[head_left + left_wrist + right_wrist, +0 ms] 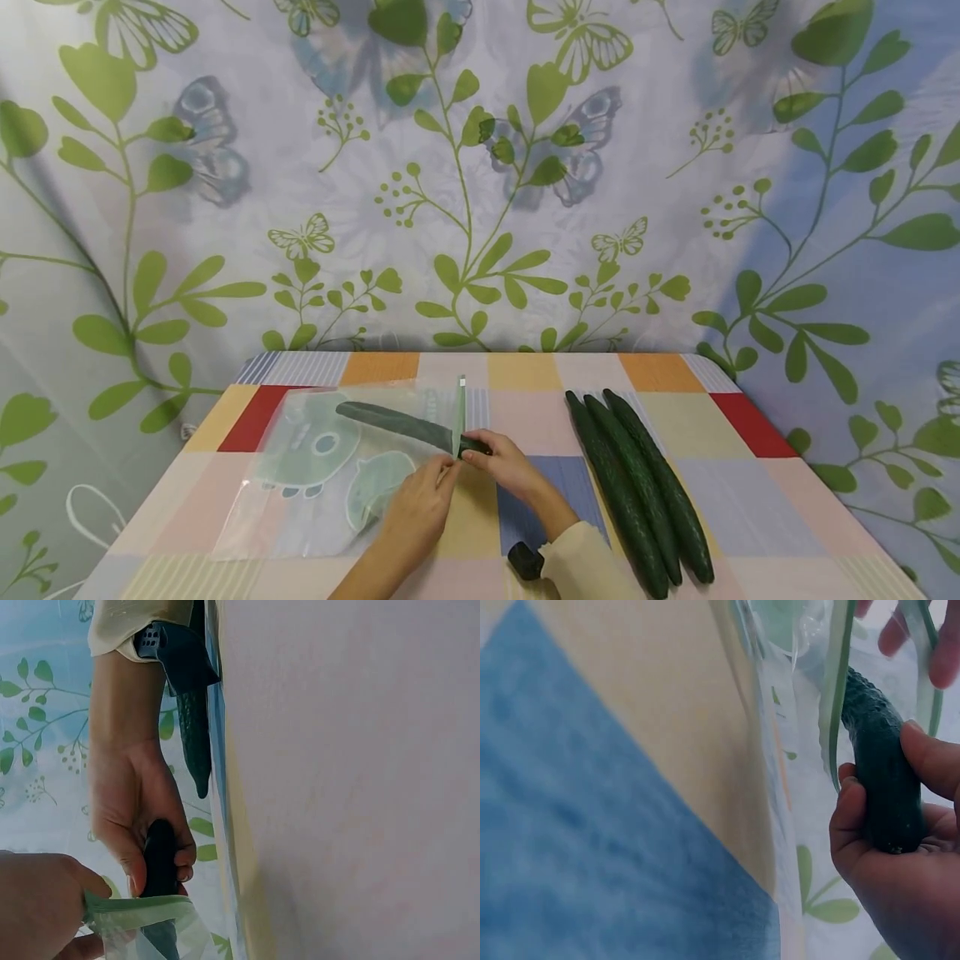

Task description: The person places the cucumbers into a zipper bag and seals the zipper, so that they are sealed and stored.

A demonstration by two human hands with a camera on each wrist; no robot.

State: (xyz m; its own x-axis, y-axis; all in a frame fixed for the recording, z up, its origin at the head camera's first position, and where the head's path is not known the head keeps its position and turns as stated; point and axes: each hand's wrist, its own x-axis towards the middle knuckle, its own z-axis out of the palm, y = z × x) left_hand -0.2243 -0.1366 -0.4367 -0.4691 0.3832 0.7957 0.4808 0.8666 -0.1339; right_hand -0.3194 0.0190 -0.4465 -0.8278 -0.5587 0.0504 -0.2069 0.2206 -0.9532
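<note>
A clear zip bag (247, 521) with pale green cartoon prints lies on the left of the table, its green-edged mouth (460, 404) facing right. One cucumber (393, 422) is mostly inside the bag, its near end sticking out through the mouth. My right hand (513, 471) grips that protruding end, thumb on one side and fingers round the other, as the right wrist view shows on the cucumber (885, 776). At the lower part of the mouth, my left hand (420, 508) pinches the bag's green edge (142, 911). In the right wrist view the mouth stands apart around the cucumber.
Three cucumbers (637, 492) lie side by side on the right of the table. A patchwork-patterned cloth (787, 500) covers the tabletop. A dark strapped device (525, 561) sits at the right sleeve. Behind the table hangs a leaf-and-butterfly curtain (480, 208).
</note>
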